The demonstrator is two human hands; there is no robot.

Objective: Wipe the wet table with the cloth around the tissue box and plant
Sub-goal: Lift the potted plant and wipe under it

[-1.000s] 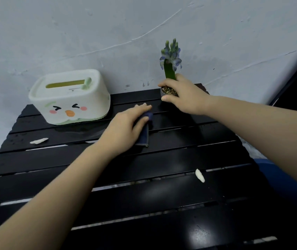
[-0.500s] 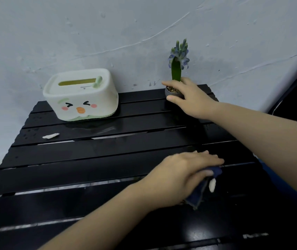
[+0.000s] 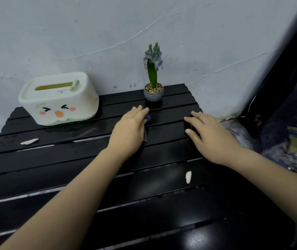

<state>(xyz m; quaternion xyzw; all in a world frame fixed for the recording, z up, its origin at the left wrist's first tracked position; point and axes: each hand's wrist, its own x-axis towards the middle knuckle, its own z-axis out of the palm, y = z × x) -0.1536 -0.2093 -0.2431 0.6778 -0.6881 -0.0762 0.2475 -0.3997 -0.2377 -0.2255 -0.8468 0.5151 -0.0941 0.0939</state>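
Fingers (image 3: pixel 140 112) of the left hand (image 3: pixel 128 130) lie extended and flat, pressing the dark blue cloth (image 3: pixel 147 120) onto the desk (image 3: pixel 53 159); only a small edge of the cloth shows past the hand's right side. Fingers of the right hand (image 3: pixel 211 134) are spread and straight, resting on the desk slats and holding nothing.

Position: the cloth sits under the left fingers, just in front of the plant (image 3: pixel 153 91), which stands beyond the fingertips without contact. The tissue box (image 3: pixel 58 100) stands well to the left of the fingers.

Progress, as a judgement: wiping is under way in the zone in front of the plant. A wet sheen remains beside the tissue box, and two white scraps (image 3: pixel 29 141) (image 3: pixel 188 176) lie on the slats, so the area around the box and the near slats appear to be outstanding.

Orientation: the visible cloth strip runs along the hand's edge, long axis pointing roughly from the wrist toward the plant. Full extent is hidden.
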